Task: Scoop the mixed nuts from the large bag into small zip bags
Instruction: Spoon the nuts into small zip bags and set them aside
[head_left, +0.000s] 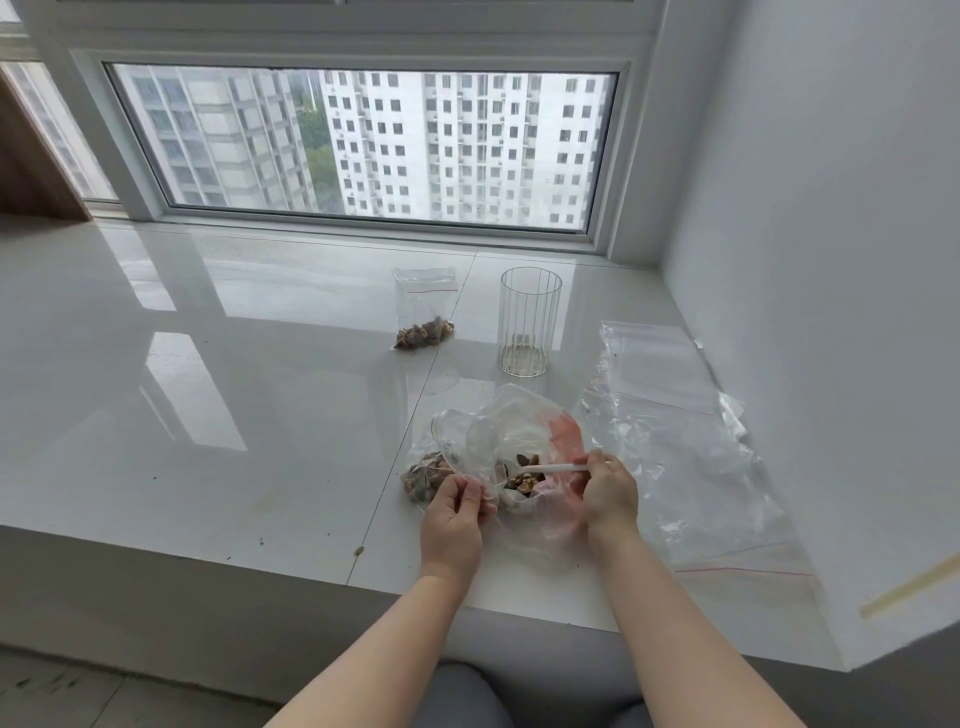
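The large clear bag (524, 426) lies open near the sill's front edge, with mixed nuts (522, 483) at its bottom. My right hand (610, 491) grips a white plastic spoon (553, 468) whose bowl sits in those nuts. My left hand (460, 501) pinches the edge of a small zip bag (431, 470) that holds some nuts and lies just left of the large bag. A second small zip bag (425, 312), with nuts at its bottom, lies farther back.
A ribbed clear glass (529, 322) stands behind the large bag. A stack of empty zip bags (685, 441) lies along the right wall. The white sill (208, 364) carries a few crumbs near its front edge, and a window runs along the back.
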